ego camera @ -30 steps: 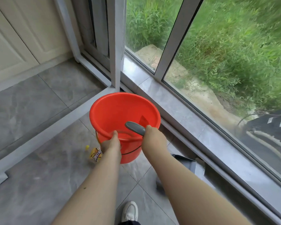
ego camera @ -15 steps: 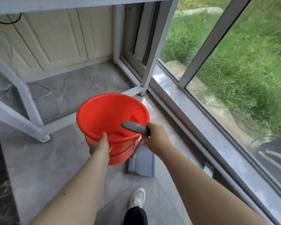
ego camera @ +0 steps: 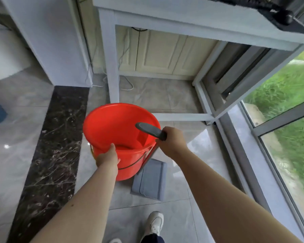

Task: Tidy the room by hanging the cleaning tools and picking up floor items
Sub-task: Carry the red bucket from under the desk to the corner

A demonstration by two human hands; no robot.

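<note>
An empty red plastic bucket (ego camera: 116, 127) is held up off the floor in front of me. My left hand (ego camera: 107, 157) grips its near rim. My right hand (ego camera: 171, 141) is closed around the grey handle (ego camera: 148, 129) of a flat mop, which juts over the bucket's right rim. The mop's pole runs down behind the bucket to a grey rectangular mop head (ego camera: 150, 179) that hangs just above or rests on the tiles; I cannot tell which.
A white metal table frame (ego camera: 112, 67) stands ahead, with cream cabinet doors (ego camera: 158, 53) and loose cables behind it. A sliding window frame (ego camera: 253, 155) runs along the right. A dark marble strip (ego camera: 54, 146) crosses the floor at left. My white shoe (ego camera: 154, 223) is below.
I have turned left, away from the window; the table and marble strip have come into view. Bucket and mop stay in my hands, and the small yellow item on the floor is out of sight.
</note>
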